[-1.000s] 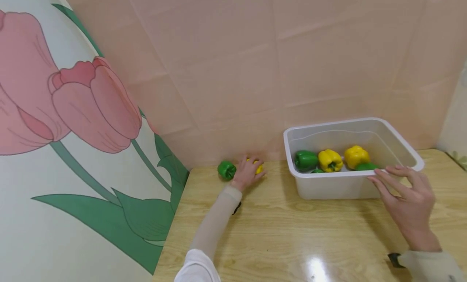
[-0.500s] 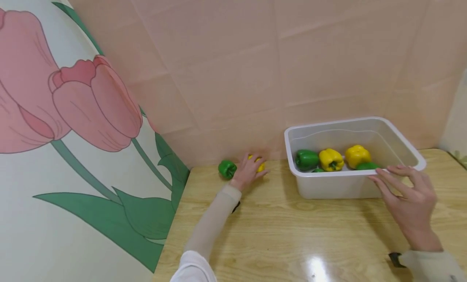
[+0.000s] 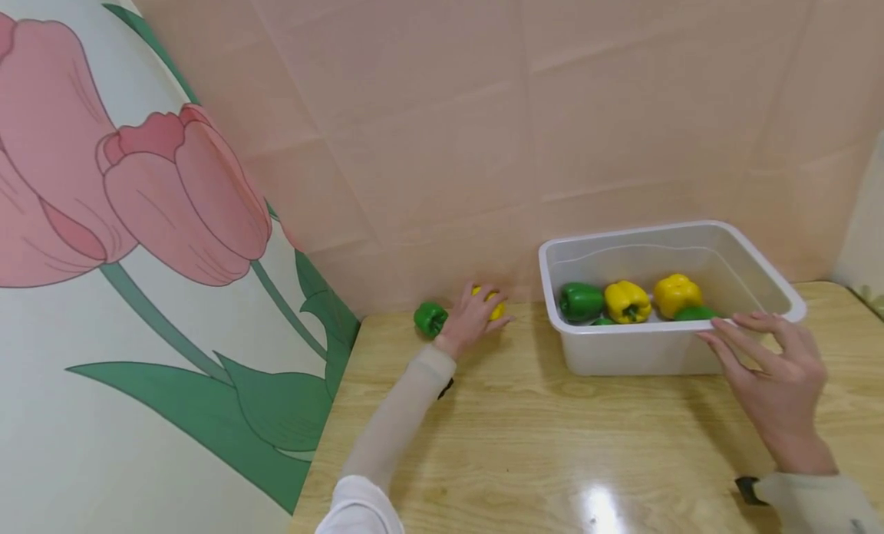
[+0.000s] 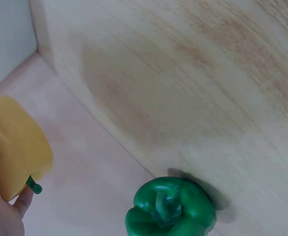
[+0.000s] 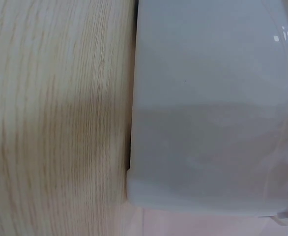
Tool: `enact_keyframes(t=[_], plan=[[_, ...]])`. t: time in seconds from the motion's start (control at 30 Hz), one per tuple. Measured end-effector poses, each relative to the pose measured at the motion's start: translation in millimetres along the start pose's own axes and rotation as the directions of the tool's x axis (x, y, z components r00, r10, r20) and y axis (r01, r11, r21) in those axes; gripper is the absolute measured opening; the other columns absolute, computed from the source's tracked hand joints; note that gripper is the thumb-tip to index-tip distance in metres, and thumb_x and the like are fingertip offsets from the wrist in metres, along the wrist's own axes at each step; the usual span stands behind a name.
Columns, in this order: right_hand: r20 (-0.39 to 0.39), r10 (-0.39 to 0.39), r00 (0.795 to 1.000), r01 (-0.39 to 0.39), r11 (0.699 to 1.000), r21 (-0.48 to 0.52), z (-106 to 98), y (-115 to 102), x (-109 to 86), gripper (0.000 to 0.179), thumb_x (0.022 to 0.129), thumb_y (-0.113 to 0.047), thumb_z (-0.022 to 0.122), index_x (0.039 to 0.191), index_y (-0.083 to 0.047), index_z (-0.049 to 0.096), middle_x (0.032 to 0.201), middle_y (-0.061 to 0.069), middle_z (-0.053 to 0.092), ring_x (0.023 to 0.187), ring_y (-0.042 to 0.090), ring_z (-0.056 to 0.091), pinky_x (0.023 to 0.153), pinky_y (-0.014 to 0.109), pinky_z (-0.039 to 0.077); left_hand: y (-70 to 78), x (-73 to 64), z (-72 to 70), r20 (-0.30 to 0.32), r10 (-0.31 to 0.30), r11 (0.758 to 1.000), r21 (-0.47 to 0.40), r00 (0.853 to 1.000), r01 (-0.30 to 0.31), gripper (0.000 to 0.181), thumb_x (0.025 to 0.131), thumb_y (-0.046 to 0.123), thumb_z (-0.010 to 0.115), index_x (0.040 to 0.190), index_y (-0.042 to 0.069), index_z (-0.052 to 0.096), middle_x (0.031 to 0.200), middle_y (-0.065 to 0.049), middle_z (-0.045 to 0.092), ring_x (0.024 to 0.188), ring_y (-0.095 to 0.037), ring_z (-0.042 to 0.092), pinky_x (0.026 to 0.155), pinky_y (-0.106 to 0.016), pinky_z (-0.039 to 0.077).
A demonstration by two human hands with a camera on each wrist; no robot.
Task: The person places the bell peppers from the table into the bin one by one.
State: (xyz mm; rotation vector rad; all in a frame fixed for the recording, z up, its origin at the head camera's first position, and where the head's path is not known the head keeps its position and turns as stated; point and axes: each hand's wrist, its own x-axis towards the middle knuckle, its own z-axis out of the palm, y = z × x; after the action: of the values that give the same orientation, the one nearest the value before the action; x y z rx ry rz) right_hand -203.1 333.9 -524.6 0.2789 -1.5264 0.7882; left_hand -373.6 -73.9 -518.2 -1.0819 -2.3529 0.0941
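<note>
My left hand (image 3: pixel 470 321) grips a yellow bell pepper (image 3: pixel 496 310) near the wall; in the left wrist view this yellow pepper (image 4: pixel 22 147) shows its green stem, clear of the tabletop. Just left of the hand, a green bell pepper (image 3: pixel 430 318) rests on the table. My right hand (image 3: pixel 780 373) pinches the front rim of a white plastic bin (image 3: pixel 635 354) near its right corner. Inside the bin lie two yellow peppers (image 3: pixel 628 302) and several green ones (image 3: pixel 581 301), some partly hidden by the front wall. The right wrist view shows mostly the bin's outer side (image 5: pixel 208 123).
A wood-grain table (image 3: pixel 525 442) carries everything. Behind it rises a pink covered wall (image 3: pixel 442 173), close to the bin and peppers. On the left stands a white wall with painted tulips (image 3: pixel 179 196).
My left hand has shifted slightly up and to the right with the yellow bell pepper. The right hand stays at the bin's rim.
</note>
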Motion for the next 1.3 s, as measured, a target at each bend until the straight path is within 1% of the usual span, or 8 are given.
enact_keyframes(t=[0.13,0.37,0.47,0.63,0.9,1.03,1.13,1.3], plan=[[-0.003,0.004,1.000,-0.004,1.000,0.000,1,0,-0.2,0.034,0.087,-0.042,0.090,0.087,-0.008,0.087,0.097,0.022,0.079,0.103,0.030,0.074,0.108,0.025,0.048,-1.3,2.2,-5.5,-0.009,-0.003,1.000,-0.020,1.000,0.003,0.053,0.099,0.052,0.073,0.133,0.012,0.074,0.129,-0.008,0.072,0.120,-0.024,0.068,0.111,-0.050,0.047],[-0.015,0.012,1.000,-0.012,1.000,0.005,2,1,0.7,0.034,0.087,-0.043,0.090,0.086,-0.009,0.087,0.097,0.021,0.079,0.104,0.028,0.075,0.108,0.025,0.049,-4.0,7.1,-17.3,-0.069,-0.005,0.999,-0.044,0.998,0.002,0.051,0.095,0.050,0.079,0.127,0.010,0.076,0.126,-0.007,0.073,0.116,-0.023,0.069,0.109,-0.048,0.048],[-0.017,0.011,1.000,-0.011,1.000,0.014,2,1,1.7,0.034,0.087,-0.042,0.090,0.086,-0.009,0.087,0.096,0.021,0.079,0.103,0.028,0.075,0.107,0.024,0.048,-4.9,9.7,-21.4,-0.080,-0.004,0.999,-0.041,0.997,0.001,0.050,0.096,0.051,0.078,0.126,0.010,0.076,0.126,-0.006,0.074,0.115,-0.022,0.069,0.109,-0.045,0.047],[-0.011,0.008,1.000,-0.008,1.000,0.013,1,2,1.2,0.036,0.087,-0.044,0.089,0.086,-0.009,0.087,0.097,0.021,0.080,0.104,0.027,0.075,0.107,0.023,0.048,-5.7,14.0,-26.9,-0.076,0.009,0.999,-0.033,0.997,-0.011,0.051,0.100,0.053,0.071,0.127,0.010,0.075,0.128,-0.005,0.073,0.117,-0.021,0.067,0.111,-0.045,0.045],[0.005,0.009,1.000,-0.009,1.000,-0.002,1,3,0.5,0.036,0.087,-0.045,0.089,0.086,-0.009,0.087,0.096,0.020,0.079,0.105,0.026,0.075,0.107,0.022,0.047,-5.9,24.4,-37.5,-0.059,-0.029,0.995,-0.095,0.998,0.023,0.049,0.101,0.047,0.073,0.132,0.010,0.072,0.132,-0.008,0.070,0.122,-0.024,0.064,0.115,-0.047,0.042],[0.006,0.015,1.000,-0.015,1.000,-0.011,0,2,1.2,0.035,0.087,-0.044,0.089,0.085,-0.009,0.087,0.095,0.020,0.079,0.107,0.024,0.075,0.106,0.020,0.046,-2.5,30.8,-48.8,-0.069,-0.041,0.994,-0.104,0.997,0.034,0.048,0.102,0.048,0.070,0.133,0.011,0.072,0.132,-0.007,0.070,0.122,-0.023,0.064,0.114,-0.048,0.044],[0.001,0.016,1.000,-0.016,1.000,-0.010,0,0,1.5,0.034,0.086,-0.043,0.090,0.084,-0.009,0.087,0.095,0.019,0.080,0.108,0.024,0.075,0.107,0.022,0.047,2.2,35.5,-56.7,-0.090,-0.054,0.994,-0.097,0.994,0.045,0.046,0.102,0.050,0.069,0.130,0.014,0.073,0.131,-0.005,0.071,0.122,-0.020,0.066,0.114,-0.044,0.044],[0.019,0.019,1.000,-0.019,1.000,-0.012,0,1,0.7,0.036,0.087,-0.044,0.089,0.085,-0.009,0.087,0.095,0.019,0.080,0.109,0.020,0.075,0.106,0.019,0.045,8.6,40.8,-66.0,-0.100,-0.080,0.992,-0.110,0.992,0.069,0.045,0.101,0.050,0.071,0.130,0.016,0.073,0.132,-0.002,0.071,0.124,-0.016,0.065,0.118,-0.040,0.040]])
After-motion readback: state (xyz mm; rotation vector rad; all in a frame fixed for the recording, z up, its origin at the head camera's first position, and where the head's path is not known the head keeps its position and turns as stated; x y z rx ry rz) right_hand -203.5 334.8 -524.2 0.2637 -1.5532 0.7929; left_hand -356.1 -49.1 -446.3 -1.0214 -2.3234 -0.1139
